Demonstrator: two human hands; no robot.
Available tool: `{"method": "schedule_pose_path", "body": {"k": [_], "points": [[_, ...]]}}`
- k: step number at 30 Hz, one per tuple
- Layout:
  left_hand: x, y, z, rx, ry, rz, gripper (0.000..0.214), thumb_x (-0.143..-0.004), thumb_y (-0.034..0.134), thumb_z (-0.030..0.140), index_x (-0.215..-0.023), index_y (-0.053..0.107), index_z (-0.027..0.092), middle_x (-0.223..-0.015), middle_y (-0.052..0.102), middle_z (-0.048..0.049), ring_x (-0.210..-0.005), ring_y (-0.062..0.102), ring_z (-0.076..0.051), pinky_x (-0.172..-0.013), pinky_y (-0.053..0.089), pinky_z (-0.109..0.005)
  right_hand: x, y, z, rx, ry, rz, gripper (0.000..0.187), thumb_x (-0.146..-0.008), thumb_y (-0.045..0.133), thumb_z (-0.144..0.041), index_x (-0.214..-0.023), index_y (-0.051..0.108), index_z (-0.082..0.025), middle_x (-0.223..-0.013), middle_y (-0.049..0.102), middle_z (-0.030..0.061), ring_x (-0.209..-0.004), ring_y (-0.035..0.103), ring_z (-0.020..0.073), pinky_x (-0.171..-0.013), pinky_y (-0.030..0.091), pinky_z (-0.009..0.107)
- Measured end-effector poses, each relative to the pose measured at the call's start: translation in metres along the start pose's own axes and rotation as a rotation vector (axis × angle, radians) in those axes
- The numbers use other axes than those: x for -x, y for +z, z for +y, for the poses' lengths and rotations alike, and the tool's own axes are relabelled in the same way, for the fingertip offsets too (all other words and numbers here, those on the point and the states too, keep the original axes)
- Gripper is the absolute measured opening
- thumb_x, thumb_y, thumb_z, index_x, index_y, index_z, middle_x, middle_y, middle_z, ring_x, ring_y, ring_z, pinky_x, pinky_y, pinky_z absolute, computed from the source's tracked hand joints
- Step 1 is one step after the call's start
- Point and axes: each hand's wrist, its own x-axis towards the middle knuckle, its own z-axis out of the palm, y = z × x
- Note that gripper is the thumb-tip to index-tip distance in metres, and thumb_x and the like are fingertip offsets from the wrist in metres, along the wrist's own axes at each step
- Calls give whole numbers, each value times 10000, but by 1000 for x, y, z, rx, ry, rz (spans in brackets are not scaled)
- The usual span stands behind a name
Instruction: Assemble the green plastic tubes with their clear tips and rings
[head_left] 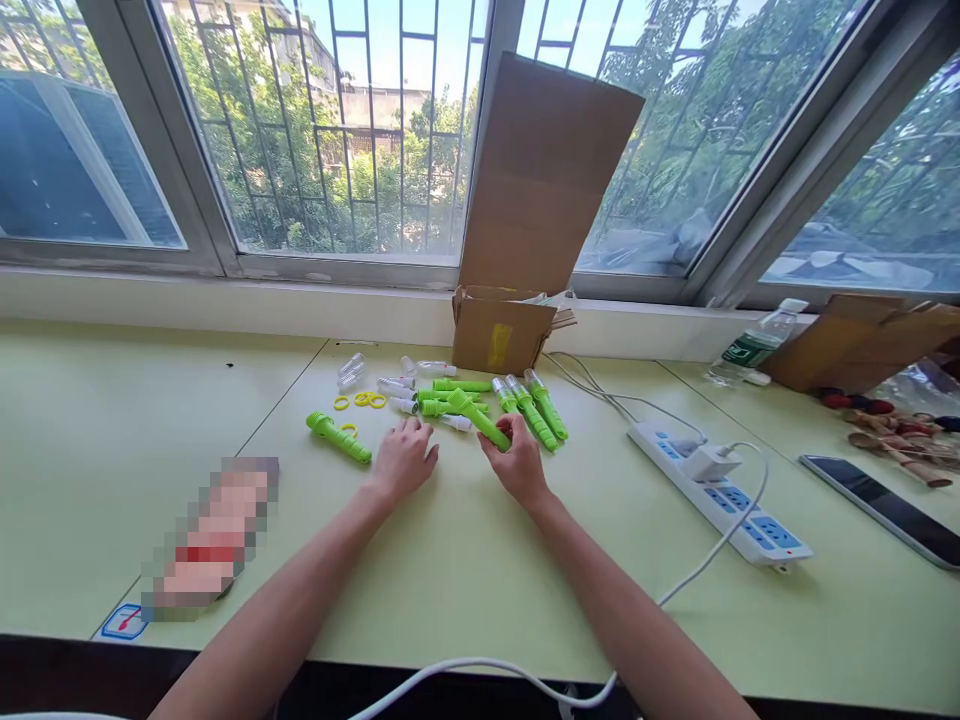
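Observation:
My right hand point(517, 462) is closed round the lower end of a green plastic handle point(477, 416) with a threaded top, which it holds tilted. My left hand point(406, 462) rests low over the table, fingers apart, beside a small pile of green handles and clear tubes point(396, 387). It appears to hold nothing. A single green handle point(339, 438) lies to its left, with a yellow ring by it. More yellow rings point(370, 399) lie just beyond. To the right, several green handles with clear tops fitted point(541, 408) lie side by side.
An open cardboard box point(491, 335) stands against the window wall. On the right are a white power strip point(720, 495) with cables, a phone point(885, 508), a water bottle point(757, 345) and another cardboard box point(847, 345). A blurred-out object point(217, 540) lies at left.

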Motion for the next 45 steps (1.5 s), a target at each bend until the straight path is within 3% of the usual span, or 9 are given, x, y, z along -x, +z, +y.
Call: {"method": "schedule_pose_path", "body": {"k": [4,7,11,18,25,32,35,41,45], "points": [[-1,-4,-11,-194,-267,38,312,-822,500,380,-1018,578,149,-1108,539,-189,-1038,497,-347,-898,347,-571,1,0,0,-8,-2,-29,255,-763,578,-400,-879,429,-228,-786,593,19,-675,564,178,-605,434,291],[-1,-8,-17,-257,-395,-5,361,-809,500,398,-1037,572,128,-1118,537,-218,-1010,520,-372,-929,238,-660,1,1,0,-9,-7,-34,247,-765,575,-397,-875,431,-228,-776,590,16,-668,562,178,-598,431,290],[-2,-10,-20,-276,-457,-74,328,-814,468,342,-1048,563,132,-1094,560,-210,-909,590,-347,-925,230,-664,1,1,1,-7,-6,-28,249,-762,577,-396,-881,439,-227,-778,593,16,-652,559,173,-597,429,290],[-7,-10,-34,-385,-475,-94,392,-758,382,56,-1105,538,153,-1024,579,-164,-818,621,-282,-863,331,-582,1,1,0,1,-11,-26,243,-758,580,-390,-873,442,-227,-778,596,14,-661,563,173,-606,428,289],[-11,-11,-43,-269,-336,-92,430,-744,351,8,-1095,531,181,-1056,529,-151,-912,553,-257,-800,409,-437,2,2,-1,5,-22,-23,222,-763,569,-380,-866,445,-227,-772,595,7,-654,559,168,-600,424,284],[-11,-8,-23,28,41,48,426,-688,392,-30,-990,575,209,-988,501,-101,-893,533,-219,-769,455,-354,2,1,0,-8,-20,-35,226,-768,566,-383,-872,441,-227,-788,601,19,-695,572,182,-602,426,283],[-9,-5,-15,118,143,80,405,-695,397,-27,-975,571,209,-978,497,-85,-893,531,-198,-783,476,-328,2,1,0,-6,-22,-31,237,-765,568,-388,-879,437,-227,-790,600,20,-696,571,186,-601,426,285],[-6,-7,-8,212,97,59,307,-826,361,64,-1022,545,211,-1025,537,-67,-809,584,-155,-696,496,-268,2,0,-1,-3,-12,-38,235,-762,574,-374,-882,435,-228,-792,596,17,-699,566,185,-612,428,285],[-6,-9,-7,232,25,110,289,-872,358,126,-1098,515,213,-1040,598,-57,-815,615,-162,-691,488,-268,2,0,-2,3,-8,-39,232,-763,569,-372,-888,441,-225,-789,597,19,-680,562,178,-609,425,282]]}}
